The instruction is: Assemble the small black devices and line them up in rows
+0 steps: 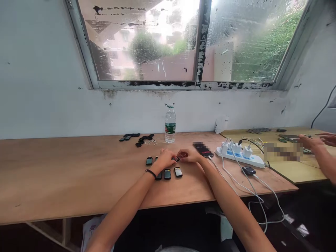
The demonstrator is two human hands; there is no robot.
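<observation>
My left hand (166,158), with a black band at its wrist, reaches over several small black devices with rectangular screens. My right hand (189,155) is close beside it, fingers curled in. Between the fingertips of both hands is a small black device (177,159), mostly hidden by the fingers. To the left lies a device with a greenish screen (149,161). Nearer me are another greenish-screened device (167,174) and a pale-screened device (178,172). One more device (159,176) is partly covered by my left wrist.
Behind the hands stand a water bottle (170,127) and a pile of black parts (143,140) with small metal bits. A phone (203,149) on a white cable lies right, before a loaded power strip (241,157). Another person's hand (312,143) works at the far right.
</observation>
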